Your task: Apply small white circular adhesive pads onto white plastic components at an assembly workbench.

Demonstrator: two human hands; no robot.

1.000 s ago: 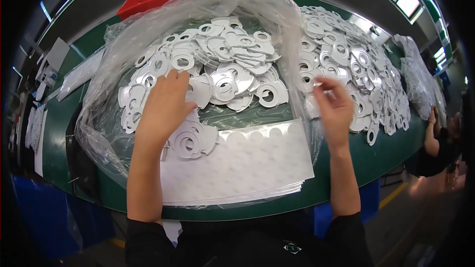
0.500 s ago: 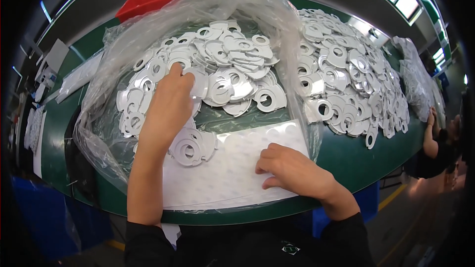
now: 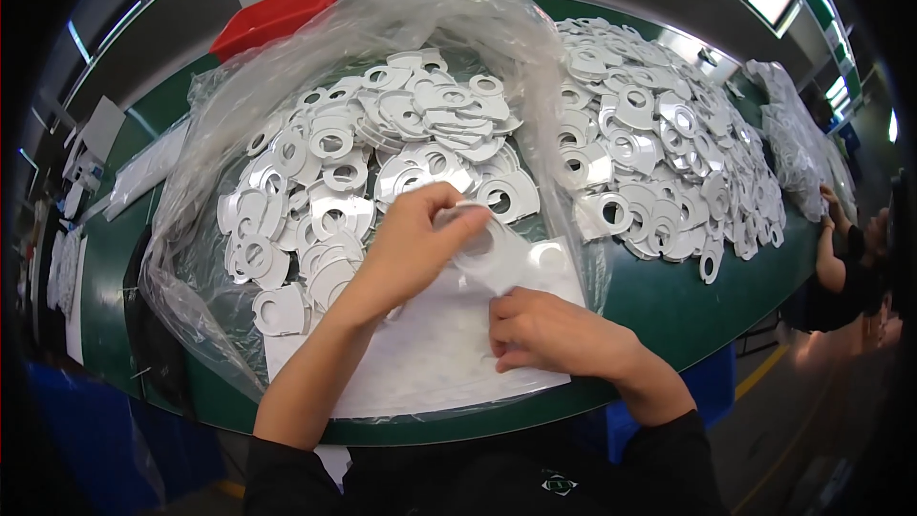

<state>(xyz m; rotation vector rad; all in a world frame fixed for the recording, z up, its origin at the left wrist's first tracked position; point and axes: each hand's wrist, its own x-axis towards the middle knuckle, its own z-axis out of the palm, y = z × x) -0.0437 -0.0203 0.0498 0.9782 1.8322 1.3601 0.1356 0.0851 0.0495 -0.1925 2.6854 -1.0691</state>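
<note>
My left hand (image 3: 406,248) pinches a white plastic ring part (image 3: 495,253) between thumb and fingers, tilted above a white sheet (image 3: 430,377). The part has a round opening and looks slightly blurred. My right hand (image 3: 554,333) is just below and right of it, over the sheet, with fingers curled in toward the thumb. Whatever those fingertips hold, if anything, is hidden. Faint round shapes show on the sheet's far right corner. Beyond my hands lies a heap of similar white ring parts (image 3: 330,141), inside an opened clear plastic bag (image 3: 172,229).
A second heap of white parts (image 3: 635,110) spreads on the green table (image 3: 669,296) to the right. A red bin (image 3: 275,17) stands at the back left. Bundled clear plastic (image 3: 793,139) lies far right, near another person's arm (image 3: 833,253). A dark object (image 3: 148,325) sits at the left edge.
My left hand has come from the heap back to the right and nearer, now with a ring part in it. The right hand has barely moved; its fingers are curled a little tighter.
</note>
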